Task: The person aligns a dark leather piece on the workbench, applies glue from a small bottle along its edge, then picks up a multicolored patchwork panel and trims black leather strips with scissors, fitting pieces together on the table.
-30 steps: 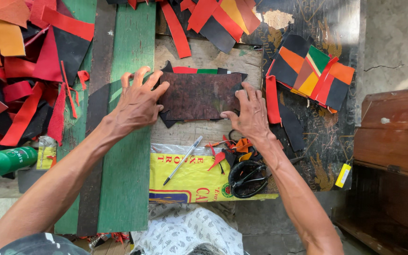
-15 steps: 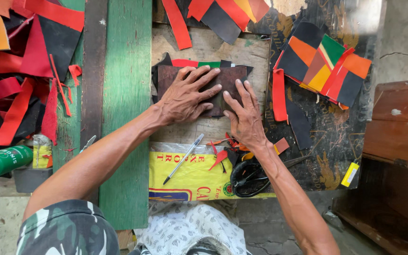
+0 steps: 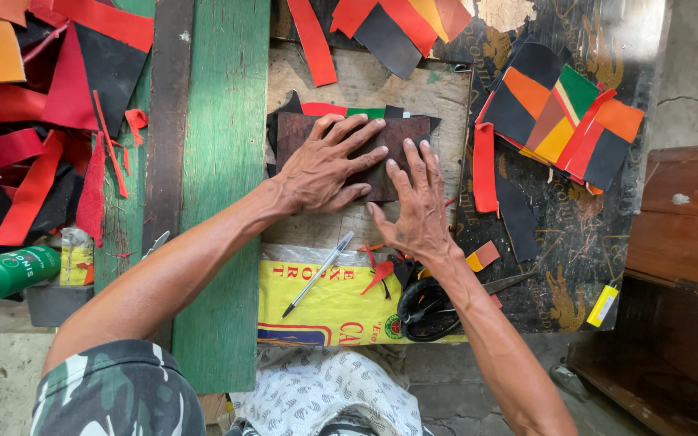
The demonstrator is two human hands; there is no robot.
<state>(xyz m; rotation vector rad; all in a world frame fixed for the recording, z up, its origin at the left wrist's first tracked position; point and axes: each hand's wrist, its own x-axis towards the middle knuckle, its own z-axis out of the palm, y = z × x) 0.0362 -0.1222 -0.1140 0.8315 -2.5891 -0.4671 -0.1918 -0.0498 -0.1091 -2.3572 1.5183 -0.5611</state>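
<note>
Pressing flat on a dark brown leather piece, the left hand and right hand were laid open, fingers spread, grasping nothing, apparently so the sheet was kept smooth and unmoving on the desk. Just beside the wrists, a pen and black scissors were kept near, while red and black offcuts were piled well apart at the left.

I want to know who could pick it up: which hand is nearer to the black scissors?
The right. The right hand presses the dark brown leather piece just above the black scissors, its wrist over them. The left hand lies flat on the leather, farther up and left.
</note>
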